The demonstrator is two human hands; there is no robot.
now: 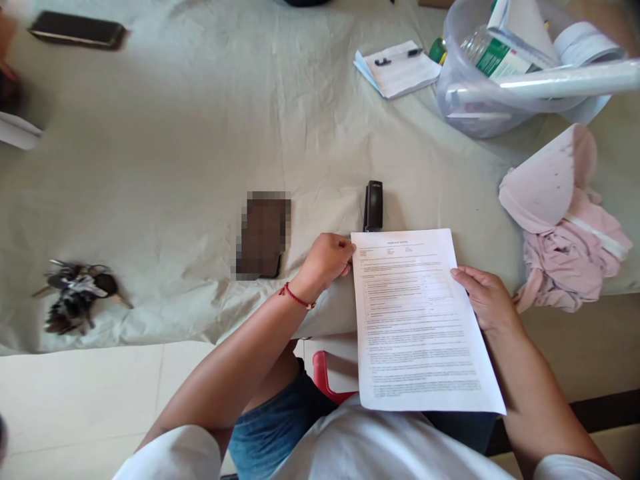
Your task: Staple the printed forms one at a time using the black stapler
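Observation:
A white printed sheet of paper [415, 327] hangs over the table's near edge and my lap, its text facing me. I cannot tell whether it is one sheet or several. My left hand [327, 259], with a red bracelet at the wrist, pinches its upper left edge. On the other side, my right hand [485, 293] grips the right edge between thumb and fingers. Just beyond the paper's top edge lies a black stapler [373, 205], its near end partly covered by the sheet. A dark phone [265, 235], blurred out in blocks, rests left of my left hand.
Keys [80, 293] lie at the table's near left, and another phone [77, 30] at the far left. A clear plastic tub [480, 120] holds rolls and a bottle. Beside it sits a notepad [400, 70] with a pen. Pink cloth [565, 247] is bunched at right.

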